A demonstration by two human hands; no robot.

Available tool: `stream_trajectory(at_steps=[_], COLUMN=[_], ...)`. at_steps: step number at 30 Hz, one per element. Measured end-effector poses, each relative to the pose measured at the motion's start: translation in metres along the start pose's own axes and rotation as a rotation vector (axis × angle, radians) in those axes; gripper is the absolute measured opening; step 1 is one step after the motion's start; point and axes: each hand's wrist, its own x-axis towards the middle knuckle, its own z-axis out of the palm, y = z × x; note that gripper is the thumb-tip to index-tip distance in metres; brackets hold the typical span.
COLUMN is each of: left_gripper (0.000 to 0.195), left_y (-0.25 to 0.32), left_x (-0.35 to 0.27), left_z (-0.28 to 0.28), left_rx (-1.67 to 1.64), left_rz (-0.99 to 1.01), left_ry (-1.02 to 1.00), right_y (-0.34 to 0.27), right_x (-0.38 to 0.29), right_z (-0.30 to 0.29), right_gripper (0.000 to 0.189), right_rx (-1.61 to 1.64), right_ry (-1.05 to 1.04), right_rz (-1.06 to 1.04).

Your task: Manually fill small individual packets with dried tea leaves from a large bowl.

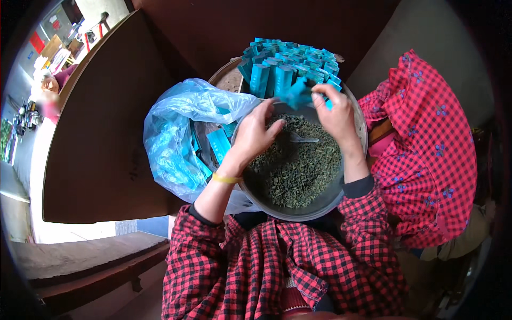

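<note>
Over the far rim of a round grey basin [250,191], a small teal packet [295,95] is blurred by motion. My right hand [338,112] pinches its right side between thumb and fingers. My left hand [256,130] is over the basin's left side, thumb and fingers apart. Its fingertips are close to the packet's left edge; whether they touch is unclear. Dried, dark green leaves [300,172], apparently tea, fill the lower part of the basin. On them lies a clear plastic spoon [306,140], its bowl end partly lost in shadow.
Beyond the basin, many teal packets [283,80] stand upright in tight rows on a round surface [226,78]. Left of it, a clear plastic bag [160,132] gapes around loose flat teal packets [219,144]. Red checked cloth [432,152] hangs at right. A brown panel [104,132] rises at left.
</note>
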Motion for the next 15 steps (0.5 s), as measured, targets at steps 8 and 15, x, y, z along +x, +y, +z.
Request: stream_trajectory(at_steps=[8,15], left_gripper=[0.030,0.054], left_y=[-0.004,-0.057], left_x=[-0.069,-0.085], left_z=[-0.051,-0.019], left_rx=[-0.191,0.571], left_rz=[-0.291,-0.247], left_ry=[0.461,0.226], right_y=[0.050,0.079], right_x=[0.083,0.073], right_z=[0.034,0.080], right_gripper=[0.018,0.024], right_rx=[0.031,-0.235], right_ry=[-0.278,-0.151], right_rz=[0.184,0.027])
